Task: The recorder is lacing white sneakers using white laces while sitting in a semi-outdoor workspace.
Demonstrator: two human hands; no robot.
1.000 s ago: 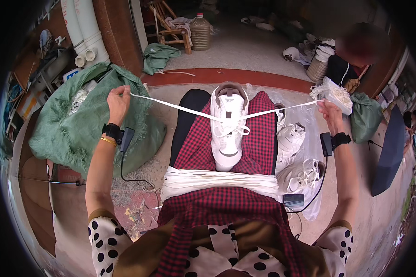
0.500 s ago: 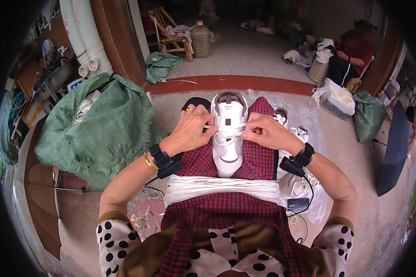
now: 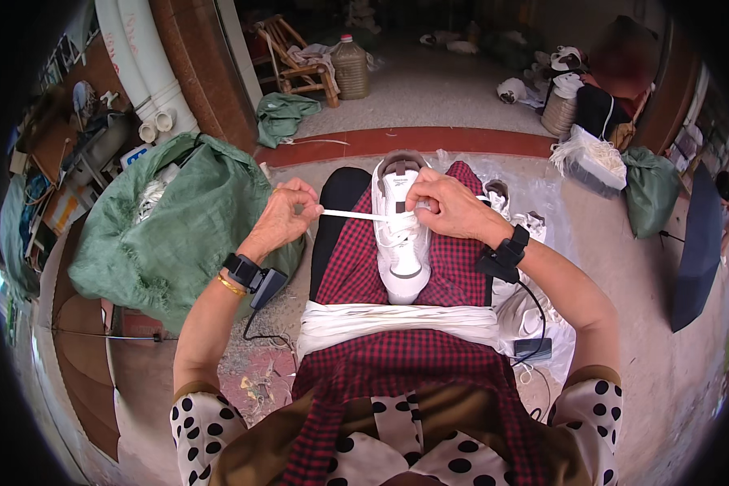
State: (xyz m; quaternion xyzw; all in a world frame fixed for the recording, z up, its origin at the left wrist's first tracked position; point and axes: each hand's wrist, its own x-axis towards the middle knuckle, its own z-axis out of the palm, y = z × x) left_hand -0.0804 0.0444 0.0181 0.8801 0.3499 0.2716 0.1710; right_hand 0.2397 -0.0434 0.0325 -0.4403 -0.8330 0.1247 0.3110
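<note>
A white sneaker [image 3: 402, 263] with a grey-brown collar lies on my lap, its toe toward me. My left hand [image 3: 283, 215] pinches a white shoelace [image 3: 350, 214], drawn taut out to the left from the shoe. Over the shoe's tongue my right hand [image 3: 449, 206] is closed near the lacing, thumb and fingers together on a lace at the eyelets; its free end is hard to see. A thick bundle of white laces [image 3: 397, 326] lies across my lap on a red-and-black checked apron [image 3: 381, 368].
A large green sack [image 3: 178, 235] with white contents stands at my left. More shoes [image 3: 530, 227] lie on plastic sheeting at my right, near a phone [image 3: 535, 348]. Beyond are a box of white laces [image 3: 589, 166], another green sack [image 3: 648, 186] and a seated person [image 3: 620, 77].
My left hand has moved out to the left, pulling the lace straight. My right hand has shifted inward and up over the shoe's tongue.
</note>
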